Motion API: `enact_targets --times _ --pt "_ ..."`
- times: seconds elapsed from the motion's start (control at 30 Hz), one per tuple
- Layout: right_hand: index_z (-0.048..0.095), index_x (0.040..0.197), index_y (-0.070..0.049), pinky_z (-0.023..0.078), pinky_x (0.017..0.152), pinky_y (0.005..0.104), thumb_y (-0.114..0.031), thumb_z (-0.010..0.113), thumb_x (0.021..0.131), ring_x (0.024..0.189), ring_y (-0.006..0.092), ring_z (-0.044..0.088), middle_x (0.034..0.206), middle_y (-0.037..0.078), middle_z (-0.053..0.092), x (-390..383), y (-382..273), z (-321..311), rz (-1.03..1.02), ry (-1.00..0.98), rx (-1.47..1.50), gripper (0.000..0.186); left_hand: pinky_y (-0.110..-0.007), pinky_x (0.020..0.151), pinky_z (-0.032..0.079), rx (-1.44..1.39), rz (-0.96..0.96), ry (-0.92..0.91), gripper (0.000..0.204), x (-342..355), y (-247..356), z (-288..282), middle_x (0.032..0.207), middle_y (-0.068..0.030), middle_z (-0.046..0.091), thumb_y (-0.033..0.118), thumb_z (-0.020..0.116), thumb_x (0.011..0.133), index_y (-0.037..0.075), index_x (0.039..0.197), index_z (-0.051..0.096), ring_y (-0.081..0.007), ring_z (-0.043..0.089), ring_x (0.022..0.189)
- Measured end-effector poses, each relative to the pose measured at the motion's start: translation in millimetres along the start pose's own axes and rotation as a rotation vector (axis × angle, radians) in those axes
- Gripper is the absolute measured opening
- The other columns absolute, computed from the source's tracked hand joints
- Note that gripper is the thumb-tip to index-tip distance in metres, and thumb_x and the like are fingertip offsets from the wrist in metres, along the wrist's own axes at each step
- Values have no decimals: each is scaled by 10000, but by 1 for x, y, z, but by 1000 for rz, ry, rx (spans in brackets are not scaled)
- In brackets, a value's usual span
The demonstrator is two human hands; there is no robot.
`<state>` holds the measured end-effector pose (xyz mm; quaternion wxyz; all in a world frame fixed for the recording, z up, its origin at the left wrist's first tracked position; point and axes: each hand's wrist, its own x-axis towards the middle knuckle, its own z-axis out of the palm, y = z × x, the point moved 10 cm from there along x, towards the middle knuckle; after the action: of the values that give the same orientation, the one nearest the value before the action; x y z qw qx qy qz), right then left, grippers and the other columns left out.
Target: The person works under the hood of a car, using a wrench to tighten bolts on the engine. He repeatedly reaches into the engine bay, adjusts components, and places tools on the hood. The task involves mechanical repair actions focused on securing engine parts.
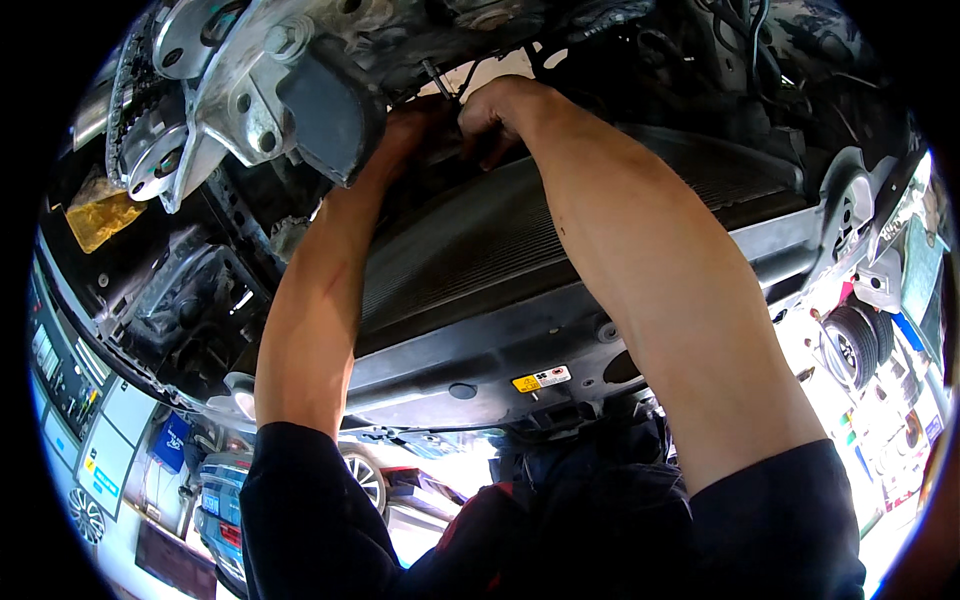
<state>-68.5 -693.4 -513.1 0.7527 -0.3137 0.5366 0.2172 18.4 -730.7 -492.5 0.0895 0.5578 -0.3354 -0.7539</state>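
Both my arms reach up into the engine bay of a car, past a dark finned radiator [460,265]. My right hand [500,108] is bent at the wrist with its fingers curled; whatever they hold is hidden. Close beside it, my left hand [415,125] lies in deep shadow, and its fingers cannot be made out. A thin metal rod [436,78] slants up just above the two hands. I cannot tell whether either hand touches it.
A bare metal bracket [225,105] with a dark grey block [330,110] juts in beside my left forearm. Below the radiator runs a dark crossmember [430,385] bearing a yellow-and-white label [541,378]. Cables [755,45] hang at upper right; tyres [855,345] stand beyond.
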Motion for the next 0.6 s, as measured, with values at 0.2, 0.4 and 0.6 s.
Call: enact_targets --times 0.2,0.4,0.6 --pt "555 1155 64 586 790 336 37 679 777 963 297 642 1246 206 549 6 0 3 -7 -52 -19 398 -329 825 511 -158 -7 -18 379 0 -2 4 1125 -99 625 169 599 888 7 1229 560 -212 624 970" --pt "572 1138 66 590 783 324 31 663 795 929 279 656 1204 215 573 -1 1 6 2 -31 -21 356 -308 844 506 256 78 38 401 3 11 4 1128 -105 625 129 609 868 5 1244 543 -214 627 984" --pt "591 1116 57 593 768 313 14 646 809 919 275 659 1200 214 575 -3 3 1 19 -14 24 315 -314 858 496 -106 -47 -32 391 -2 1 10 1125 -118 634 200 621 879 -13 1202 567 -220 624 974"
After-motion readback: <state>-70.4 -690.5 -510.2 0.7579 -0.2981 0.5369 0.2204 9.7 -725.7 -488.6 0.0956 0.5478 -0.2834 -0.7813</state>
